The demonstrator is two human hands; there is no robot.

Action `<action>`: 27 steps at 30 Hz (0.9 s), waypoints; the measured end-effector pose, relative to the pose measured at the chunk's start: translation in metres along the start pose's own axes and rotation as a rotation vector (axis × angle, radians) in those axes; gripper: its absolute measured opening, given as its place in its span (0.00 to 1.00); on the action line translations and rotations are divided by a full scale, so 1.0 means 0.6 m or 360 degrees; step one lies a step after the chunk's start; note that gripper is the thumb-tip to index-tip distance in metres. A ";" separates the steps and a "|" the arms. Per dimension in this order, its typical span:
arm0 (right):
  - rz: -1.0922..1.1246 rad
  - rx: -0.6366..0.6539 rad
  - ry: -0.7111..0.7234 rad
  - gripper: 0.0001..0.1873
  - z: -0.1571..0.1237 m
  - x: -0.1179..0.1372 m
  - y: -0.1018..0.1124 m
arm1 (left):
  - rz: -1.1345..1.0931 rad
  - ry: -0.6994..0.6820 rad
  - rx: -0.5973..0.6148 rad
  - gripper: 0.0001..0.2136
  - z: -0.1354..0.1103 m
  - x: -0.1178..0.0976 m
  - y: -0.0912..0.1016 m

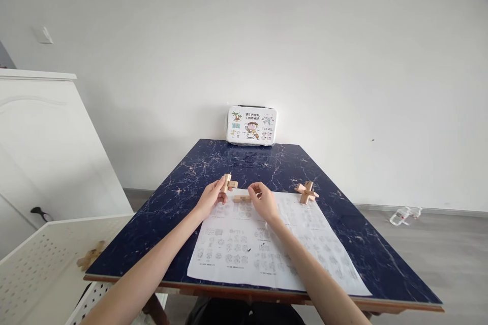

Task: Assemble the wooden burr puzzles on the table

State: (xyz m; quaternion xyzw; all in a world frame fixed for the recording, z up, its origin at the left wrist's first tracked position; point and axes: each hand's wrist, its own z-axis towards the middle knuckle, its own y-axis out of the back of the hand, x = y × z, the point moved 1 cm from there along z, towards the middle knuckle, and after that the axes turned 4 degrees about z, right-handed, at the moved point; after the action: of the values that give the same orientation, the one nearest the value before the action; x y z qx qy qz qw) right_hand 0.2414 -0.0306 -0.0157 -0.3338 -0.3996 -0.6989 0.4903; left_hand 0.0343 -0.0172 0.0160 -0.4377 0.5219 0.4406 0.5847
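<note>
My left hand (212, 197) is closed around joined wooden puzzle pieces (227, 183), one upright and one sticking out to the right. A notched wooden puzzle piece (241, 198) lies level at the top of the printed paper sheet (236, 269). At its right end are the curled fingers of my right hand (264, 202), pinched on it; they hide that end. Off to the right, an assembled cross-shaped wooden puzzle (306, 192) rests across the sheet's upper right corner. Small line drawings of puzzles cover the sheet.
A white cartoon-printed case (251, 126) stands at the back of the blue marbled table (183, 177), against the wall. White perforated basket (34, 259) and cabinet (41, 147) are on the left. A clear plastic bottle (400, 216) lies on the floor at right.
</note>
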 end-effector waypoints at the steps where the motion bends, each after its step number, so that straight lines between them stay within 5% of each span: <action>1: -0.0063 0.0023 0.0031 0.13 0.000 -0.005 -0.001 | -0.0011 -0.0017 -0.0007 0.25 0.000 -0.001 0.000; 11: -0.0318 0.0273 0.0185 0.05 -0.007 -0.021 -0.012 | -0.0017 -0.0001 -0.0033 0.23 -0.005 -0.009 -0.004; 19: 0.0511 0.0255 -0.0427 0.18 0.003 -0.013 -0.012 | 0.0244 -0.0076 0.0154 0.22 -0.011 -0.010 -0.012; 27: 0.1385 0.0618 -0.0752 0.18 0.002 0.013 -0.002 | 0.0523 -0.0164 0.0343 0.29 -0.013 -0.005 -0.016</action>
State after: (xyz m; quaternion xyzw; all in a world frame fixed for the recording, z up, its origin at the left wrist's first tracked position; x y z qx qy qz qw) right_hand 0.2379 -0.0326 -0.0091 -0.5202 -0.4458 -0.2498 0.6843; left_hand 0.0419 -0.0273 0.0187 -0.2584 0.5998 0.4935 0.5744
